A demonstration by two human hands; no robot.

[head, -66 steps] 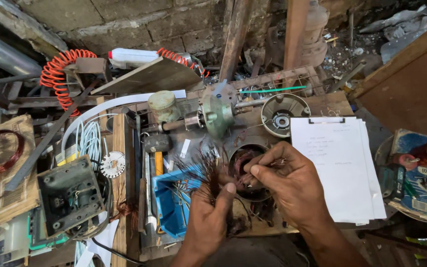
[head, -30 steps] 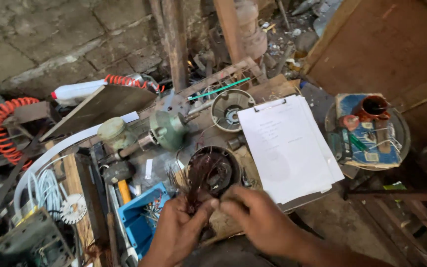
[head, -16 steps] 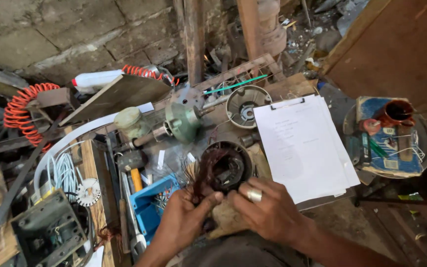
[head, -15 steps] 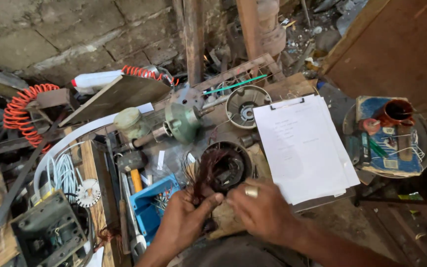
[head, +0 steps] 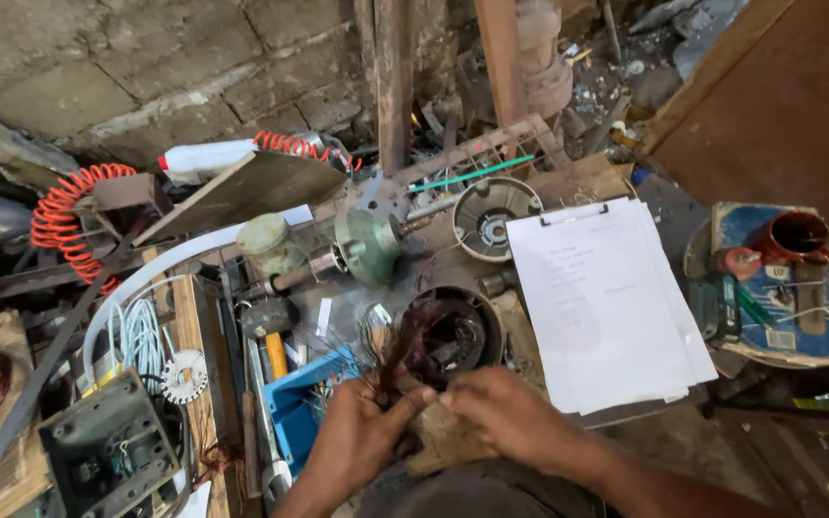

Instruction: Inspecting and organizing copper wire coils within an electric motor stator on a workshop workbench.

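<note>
Orange coiled hose [head: 69,223] sits way off left. My left hand [head: 362,441] has its fingers pinching a bunch of dark copper wires [head: 397,350] sticking out of the round motor coil [head: 455,331]. Right hand [head: 510,417] presses beside it, fingers curled together. Clipboard [head: 606,302] lies just right.

Two bare hands — the left hand [head: 362,436] and the right hand [head: 510,417] — enter from the frame's lower edge. No gloves or sleeves cover the forearms. Dark grey clothing shows below — blurred.
</note>
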